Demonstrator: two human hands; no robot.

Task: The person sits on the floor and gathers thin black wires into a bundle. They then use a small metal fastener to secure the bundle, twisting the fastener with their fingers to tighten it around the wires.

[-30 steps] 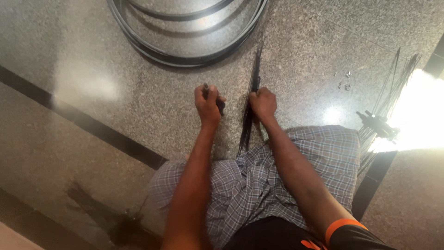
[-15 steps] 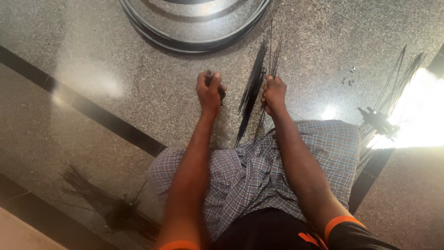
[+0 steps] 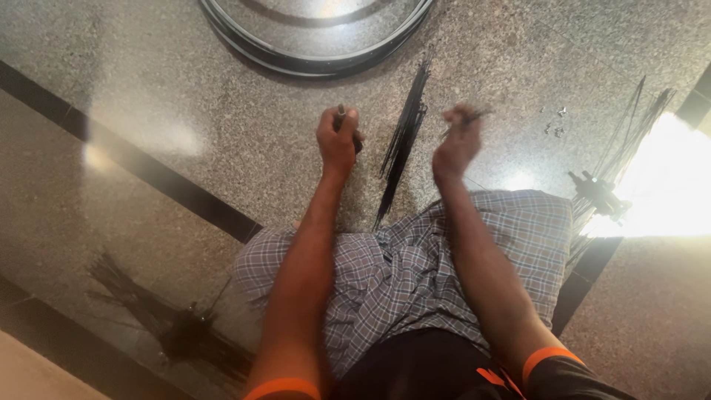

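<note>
My left hand is closed around a small dark tool whose tip sticks up above the fist. My right hand pinches a thin dark spoke that points up and to the right. Between the two hands a bundle of thin black spokes lies on the speckled stone floor, running from near the rim down toward my checked cloth. Both hands hover just above the floor, a little apart from the bundle.
A round metal wheel rim lies at the top. More spokes and a hub lie at the right beside a bright glare patch. Small nipples are scattered nearby. A dark spoke pile sits lower left. A black floor strip runs diagonally.
My right hand has lifted away from the spoke bundle with one spoke pinched in it. The left hand has stayed closed on its tool. The camera view has shifted slightly.
</note>
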